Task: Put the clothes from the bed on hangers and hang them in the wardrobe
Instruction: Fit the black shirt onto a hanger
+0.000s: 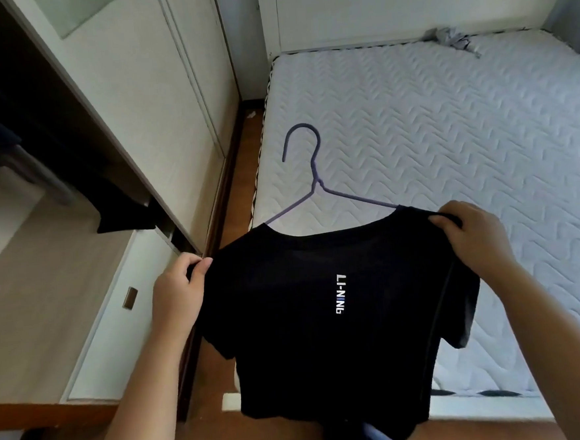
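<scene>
- Held up between bed and wardrobe: black T-shirt [339,305] on a purple wire hanger [313,180], white lettering down the middle of the cloth, hook pointing away toward the mattress.
- Left hand [177,293] gripping the shirt's left shoulder, thumb and curled fingers pinched on the cloth.
- Right hand [471,238] gripping the right shoulder the same way, fingers folded over the seam, pinching cloth.
- Hanger arms entering the neck opening on both sides; ends hidden under the fabric, so seating inside the shoulders cannot be told.
- Far up the bed, near the headboard [404,5]: a crumpled grey garment [451,38], well apart from the shirt.
- To the left: wardrobe [59,236] open, sliding door [142,92] pushed aside, dark clothes [12,143] hanging inside in shadow.
- Nothing between the shirt and the wardrobe opening except the door's edge.
- Mattress [447,140] bare, pale, quilted in a wavy pattern, patterned piping along its left edge.
- Narrow strip of brown wooden floor [237,175] between bed and wardrobe; a small pale scrap lying on it at the far end.
</scene>
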### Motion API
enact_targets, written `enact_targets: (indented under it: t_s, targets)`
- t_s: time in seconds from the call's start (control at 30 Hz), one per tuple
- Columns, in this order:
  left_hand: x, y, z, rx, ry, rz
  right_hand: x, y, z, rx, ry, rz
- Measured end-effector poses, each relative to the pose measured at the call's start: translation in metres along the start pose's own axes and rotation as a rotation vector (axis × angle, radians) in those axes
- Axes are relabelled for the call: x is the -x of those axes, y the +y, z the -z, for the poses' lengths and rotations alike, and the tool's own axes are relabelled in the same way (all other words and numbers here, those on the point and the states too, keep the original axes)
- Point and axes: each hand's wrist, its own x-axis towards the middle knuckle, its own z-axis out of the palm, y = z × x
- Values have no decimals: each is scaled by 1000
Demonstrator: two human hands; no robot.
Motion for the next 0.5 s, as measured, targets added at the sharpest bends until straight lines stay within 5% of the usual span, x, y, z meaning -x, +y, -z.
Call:
enact_targets:
  t_s: [0.2,0.5]
  targets:
    - [-82,10,-48,-63,31,33,-85,14,-27,-58,-68,-34]
    - [-214,-31,-170,-200,-140,67,-200,76,-133,5,-256,-177]
